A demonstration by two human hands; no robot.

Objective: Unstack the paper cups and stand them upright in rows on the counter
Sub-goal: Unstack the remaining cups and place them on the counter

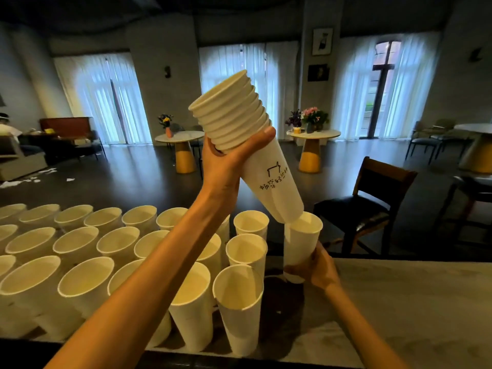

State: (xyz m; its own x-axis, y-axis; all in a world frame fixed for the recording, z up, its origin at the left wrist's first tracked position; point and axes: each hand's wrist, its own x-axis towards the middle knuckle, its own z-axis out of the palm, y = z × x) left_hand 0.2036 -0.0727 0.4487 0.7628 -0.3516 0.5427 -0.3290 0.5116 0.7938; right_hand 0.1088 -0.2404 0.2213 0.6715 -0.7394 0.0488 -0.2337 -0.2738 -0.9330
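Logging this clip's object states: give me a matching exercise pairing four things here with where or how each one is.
1. stack of cups
2. single cup
3. rows of cups
4. chair

A. standing open side up on the counter
B. held tilted in the left hand
C. on the floor beyond the counter
D. gripped by the right hand

Pairs: 1-B, 2-D, 3-A, 4-C

White paper cups, part unstacked.
Tilted stack raised centre; single cup below it; upright rows left on tabletop.
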